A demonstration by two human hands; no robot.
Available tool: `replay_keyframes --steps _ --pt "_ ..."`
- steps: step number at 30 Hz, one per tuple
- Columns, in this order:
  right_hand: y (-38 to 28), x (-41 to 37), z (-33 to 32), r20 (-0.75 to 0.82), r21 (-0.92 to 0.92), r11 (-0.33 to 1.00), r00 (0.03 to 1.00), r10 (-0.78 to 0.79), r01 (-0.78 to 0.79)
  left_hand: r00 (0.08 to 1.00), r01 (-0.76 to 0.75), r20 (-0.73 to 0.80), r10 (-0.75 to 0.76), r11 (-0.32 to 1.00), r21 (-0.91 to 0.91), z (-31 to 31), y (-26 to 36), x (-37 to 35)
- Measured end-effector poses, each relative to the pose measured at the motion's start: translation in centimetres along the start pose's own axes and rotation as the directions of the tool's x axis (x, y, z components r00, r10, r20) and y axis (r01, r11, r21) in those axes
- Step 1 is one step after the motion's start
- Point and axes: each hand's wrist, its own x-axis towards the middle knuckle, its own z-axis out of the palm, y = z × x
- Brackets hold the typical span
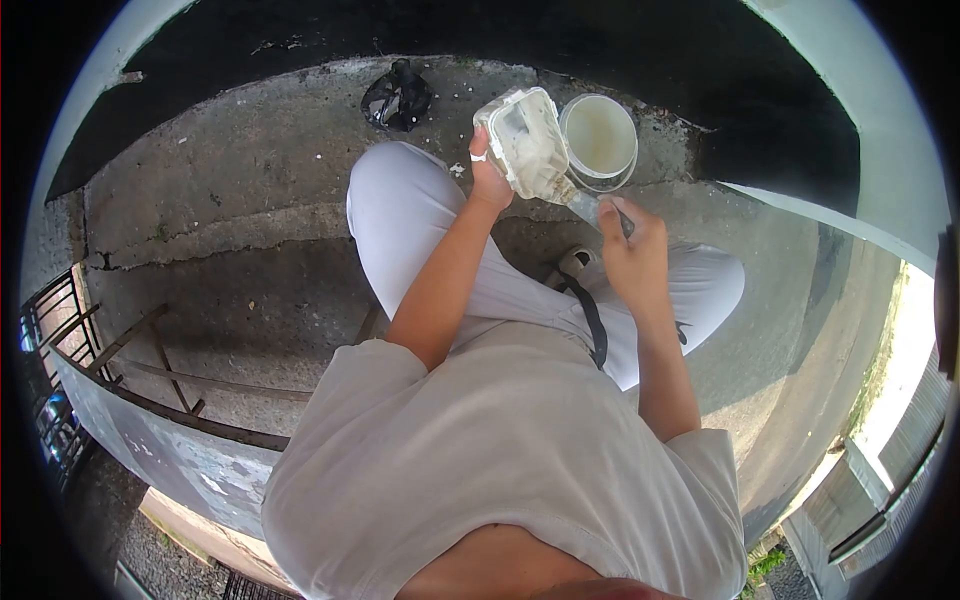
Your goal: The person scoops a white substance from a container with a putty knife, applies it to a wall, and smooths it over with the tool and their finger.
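My left hand [489, 178] grips the near left side of a white plastic tub [527, 140], which is tilted and smeared inside with pale paste. In my right hand [634, 248] is the handle of a scraper [584, 206]. The scraper's blade, coated with paste, meets the tub's lower right rim. Just right of the tub, a round white bucket [599, 137] stands on the concrete, with pale residue inside and its wire handle hanging down at the front.
A black plastic bag [397, 97] lies on the concrete floor [240, 150] by the dark wall [300, 30]. A metal frame [180, 375] stands at the left. My knees and a shoe [576, 262] are below the tub and bucket.
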Motion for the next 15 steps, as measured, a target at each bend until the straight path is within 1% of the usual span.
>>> replay_keyframes --steps 2,4,6,8,9,11,12,14,15 --pt "0.0 0.1 0.1 -0.018 0.036 0.996 0.996 0.083 -0.083 0.997 -0.077 -0.006 0.077 0.997 0.031 -0.1 -0.2 0.1" --pt "1.0 0.5 0.4 0.022 0.127 0.976 0.985 0.174 -0.175 0.990 -0.141 -0.001 0.141 0.989 0.049 -0.5 -0.9 0.2" --pt "0.9 0.5 0.4 0.074 0.266 0.914 0.952 0.296 -0.305 0.980 -0.200 0.013 0.200 0.978 0.056 -1.1 -1.5 0.6" --pt "-0.2 0.2 0.4 0.158 0.440 0.772 0.886 0.436 -0.459 0.972 -0.237 0.019 0.236 0.968 0.085 -1.7 -2.1 1.0" --pt "-0.1 0.2 0.6 0.165 0.548 0.686 0.866 0.472 -0.478 0.967 -0.257 0.024 0.255 0.961 0.101 -1.4 -1.9 1.1" --pt "0.7 0.3 1.0 0.191 0.733 0.480 0.822 0.536 -0.483 0.971 -0.239 0.006 0.239 0.970 0.051 -0.8 -1.8 1.0" --pt "1.1 0.5 1.0 0.178 0.734 0.498 0.838 0.516 -0.462 0.973 -0.231 -0.004 0.231 0.973 0.027 -0.6 -1.8 1.0" --pt "2.2 1.2 0.7 0.159 0.731 0.535 0.869 0.469 -0.423 0.976 -0.207 -0.080 0.204 0.978 -0.036 -0.4 -1.7 1.3" --pt "2.8 1.5 0.7 0.082 0.617 0.708 0.923 0.377 -0.344 0.975 -0.196 -0.117 0.188 0.978 -0.066 -0.2 -1.6 1.4"
